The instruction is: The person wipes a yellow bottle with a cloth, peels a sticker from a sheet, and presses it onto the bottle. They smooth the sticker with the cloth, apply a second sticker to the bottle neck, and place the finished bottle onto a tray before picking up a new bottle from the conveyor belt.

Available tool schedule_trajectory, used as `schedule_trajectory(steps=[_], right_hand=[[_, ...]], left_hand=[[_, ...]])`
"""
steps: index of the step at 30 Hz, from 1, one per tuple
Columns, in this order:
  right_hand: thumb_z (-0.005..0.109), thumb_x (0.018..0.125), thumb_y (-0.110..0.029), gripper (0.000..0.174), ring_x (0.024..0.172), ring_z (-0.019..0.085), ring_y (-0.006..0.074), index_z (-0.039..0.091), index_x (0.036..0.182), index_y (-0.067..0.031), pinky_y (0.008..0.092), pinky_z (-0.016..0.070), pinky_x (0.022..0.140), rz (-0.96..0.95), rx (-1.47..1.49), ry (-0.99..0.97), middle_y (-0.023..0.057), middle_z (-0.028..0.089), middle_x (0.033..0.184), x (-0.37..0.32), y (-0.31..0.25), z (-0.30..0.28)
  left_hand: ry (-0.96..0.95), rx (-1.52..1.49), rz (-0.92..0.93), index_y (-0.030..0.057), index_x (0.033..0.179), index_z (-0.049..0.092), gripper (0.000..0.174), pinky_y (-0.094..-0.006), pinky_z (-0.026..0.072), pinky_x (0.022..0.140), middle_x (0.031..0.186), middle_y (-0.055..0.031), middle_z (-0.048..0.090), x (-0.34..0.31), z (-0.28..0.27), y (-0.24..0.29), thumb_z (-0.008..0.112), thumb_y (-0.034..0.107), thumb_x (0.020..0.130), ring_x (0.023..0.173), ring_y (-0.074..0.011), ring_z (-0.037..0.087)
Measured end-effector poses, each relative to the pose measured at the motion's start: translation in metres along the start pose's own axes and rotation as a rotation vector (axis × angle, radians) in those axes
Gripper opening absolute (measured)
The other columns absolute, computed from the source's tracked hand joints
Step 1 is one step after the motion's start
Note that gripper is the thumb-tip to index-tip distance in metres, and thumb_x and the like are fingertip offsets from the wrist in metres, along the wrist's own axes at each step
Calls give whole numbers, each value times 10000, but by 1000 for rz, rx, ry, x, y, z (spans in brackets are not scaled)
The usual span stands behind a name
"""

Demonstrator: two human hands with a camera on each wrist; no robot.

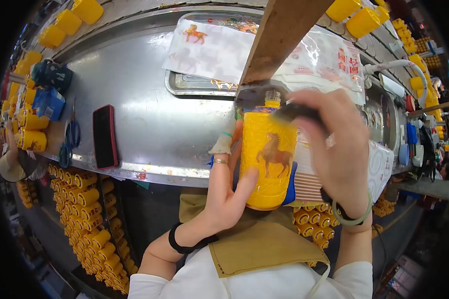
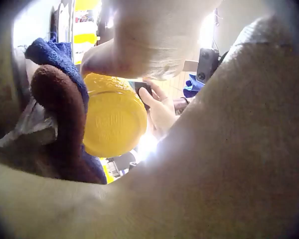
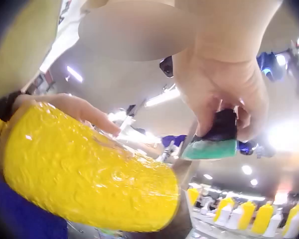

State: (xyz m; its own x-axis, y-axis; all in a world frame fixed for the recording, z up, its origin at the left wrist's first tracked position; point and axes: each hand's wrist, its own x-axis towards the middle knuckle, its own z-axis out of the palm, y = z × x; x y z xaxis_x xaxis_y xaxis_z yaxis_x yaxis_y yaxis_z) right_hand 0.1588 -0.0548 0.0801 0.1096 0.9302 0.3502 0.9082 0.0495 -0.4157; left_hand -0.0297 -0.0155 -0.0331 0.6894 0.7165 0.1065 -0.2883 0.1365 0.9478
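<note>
Near tan cloth apron (image 1: 267, 251), gripping yellow horse-printed bottle (image 1: 262, 127) with left hand (image 1: 227, 194), likely for steadiness; pinching black-and-green block (image 3: 217, 135) with right hand (image 1: 336, 137).

1. Looks like a production workshop, stocked with like yellow containers (image 1: 88, 196) stacked in bulk at eight o'clock in the head view.
2. Has a long metal workbench (image 1: 134, 74) at ten, with a horse-printed sheet (image 1: 217, 55) over a metal tray (image 1: 179, 84) near twelve.
3. Includes another person (image 1: 12, 165) at nine.
4. Shows, in the right wrist view, a ceiling tube light (image 3: 74, 73) at ten and lined-up yellow and white bottles (image 3: 261, 218) at four.
</note>
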Motion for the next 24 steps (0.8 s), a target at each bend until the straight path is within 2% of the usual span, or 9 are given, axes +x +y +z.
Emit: schedule_trajectory(steps=[1, 2, 3, 5, 6, 7, 10, 16, 24], right_hand=[[657, 809, 137, 346, 915, 673, 255, 701, 1121, -5, 320, 522, 828, 28, -120, 132, 126, 685, 987, 0, 8, 0], [659, 841, 79, 319, 885, 649, 270, 699, 1144, -10, 351, 512, 811, 114, 8, 237, 109, 694, 988, 0, 11, 1], [659, 841, 79, 319, 885, 649, 270, 699, 1144, -10, 351, 512, 811, 108, 7, 233, 109, 694, 988, -3, 13, 4], [566, 943, 75, 283, 924, 634, 156, 676, 1195, 6, 303, 493, 820, 348, 477, 266, 54, 691, 1024, -17, 13, 9], [500, 998, 45, 293, 921, 565, 76, 641, 1254, 18, 253, 463, 808, 534, 727, 257, 0, 630, 1033, -21, 4, 14], [555, 996, -6, 304, 875, 518, 59, 594, 1295, 21, 218, 440, 784, 660, 745, 130, -16, 579, 1022, -33, 9, 13], [641, 963, -37, 356, 836, 465, 44, 544, 1305, -9, 186, 403, 741, 680, 810, 82, -28, 518, 964, -49, 4, 39], [818, 851, -69, 595, 817, 420, 60, 440, 1311, -87, 199, 385, 726, 844, 949, 121, -29, 430, 905, -57, 2, 60], [817, 852, -63, 602, 828, 412, 50, 439, 1319, -93, 181, 372, 711, 838, 921, 120, -37, 429, 950, -58, 2, 61]], left_hand=[[0, -3, 0, -64, 1602, 60, 764, -438, 214, 1242, 1657, -232, 182, 3, 1, 2, 490, -29, 971, 1528, -323, 261], [21, -101, -76, -57, 1603, 70, 741, -419, 234, 1233, 1642, -218, 221, 8, 3, 6, 496, -1, 999, 1512, -296, 289], [43, -200, -149, -51, 1604, 79, 719, -401, 254, 1224, 1627, -205, 259, 13, 5, 9, 502, 27, 1028, 1496, -269, 317], [33, -250, -198, -37, 1608, 87, 727, -381, 283, 1205, 1604, -185, 292, 22, 3, 6, 528, 59, 1037, 1470, -239, 344], [17, -298, -250, -24, 1611, 94, 737, -362, 312, 1187, 1581, -165, 326, 25, 3, 5, 553, 92, 1047, 1443, -209, 370], [22, -302, -244, -24, 1611, 94, 737, -362, 312, 1187, 1581, -165, 326, 27, 4, 6, 553, 92, 1047, 1443, -209, 370], [45, -248, -295, 8, 1619, 109, 761, -336, 378, 1135, 1521, -133, 379, 30, 8, 6, 592, 95, 1038, 1367, -185, 438], [86, -263, -286, 16, 1624, 99, 775, -324, 395, 1119, 1522, -128, 372, 31, 13, 9, 596, 80, 1033, 1361, -175, 439], [53, -290, -301, 22, 1629, 76, 778, -310, 405, 1101, 1514, -125, 372, 30, 10, 9, 581, 81, 1041, 1343, -166, 449]])
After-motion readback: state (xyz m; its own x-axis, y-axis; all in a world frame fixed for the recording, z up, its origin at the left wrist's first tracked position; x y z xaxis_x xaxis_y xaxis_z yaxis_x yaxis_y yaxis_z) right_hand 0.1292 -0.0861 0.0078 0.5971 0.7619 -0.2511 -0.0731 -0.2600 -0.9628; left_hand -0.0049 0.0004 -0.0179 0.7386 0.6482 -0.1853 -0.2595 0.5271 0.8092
